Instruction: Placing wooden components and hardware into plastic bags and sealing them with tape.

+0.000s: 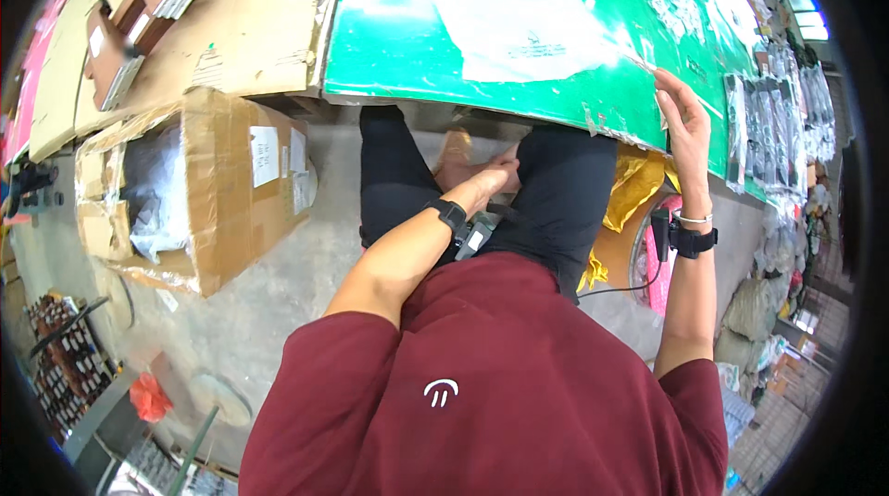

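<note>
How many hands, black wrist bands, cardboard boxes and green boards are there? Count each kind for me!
Hands: 2, the left hand between the knees and the right hand at the board's edge
Black wrist bands: 2, the left band and the right band
Open cardboard box: 1
Green board: 1
Total: 6

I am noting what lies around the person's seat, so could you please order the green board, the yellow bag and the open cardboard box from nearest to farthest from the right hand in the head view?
From the right hand:
1. Green board: the fingers touch its near edge, at the right.
2. Yellow bag: just below the hand, by the right knee.
3. Cardboard box: far off on the floor, at the person's left.
</note>
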Demonstrator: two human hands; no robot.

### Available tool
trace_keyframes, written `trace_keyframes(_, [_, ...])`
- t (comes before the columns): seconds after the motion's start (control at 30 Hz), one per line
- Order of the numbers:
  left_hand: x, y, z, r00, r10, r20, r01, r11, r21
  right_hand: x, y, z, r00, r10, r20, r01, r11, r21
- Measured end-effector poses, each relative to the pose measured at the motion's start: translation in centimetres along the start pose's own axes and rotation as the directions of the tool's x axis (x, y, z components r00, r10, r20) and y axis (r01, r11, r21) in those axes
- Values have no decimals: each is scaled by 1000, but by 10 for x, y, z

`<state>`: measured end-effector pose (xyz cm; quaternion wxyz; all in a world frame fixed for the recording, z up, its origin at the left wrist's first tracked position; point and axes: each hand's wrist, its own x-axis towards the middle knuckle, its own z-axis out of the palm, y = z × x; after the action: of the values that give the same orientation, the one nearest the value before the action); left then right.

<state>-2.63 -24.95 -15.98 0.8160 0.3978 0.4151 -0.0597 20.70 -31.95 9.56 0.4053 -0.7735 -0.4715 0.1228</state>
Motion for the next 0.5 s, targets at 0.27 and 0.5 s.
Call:
trace_keyframes(0.27, [-148, 144, -71, 844, 487, 226, -536, 757, 373, 17, -39, 57, 983, -166, 77, 159, 983, 89])
trace_keyframes(0.5, [-293, 272, -183, 228, 796, -560, -877, 418, 238, 26, -75, 100, 945, -277, 172, 238, 947, 216])
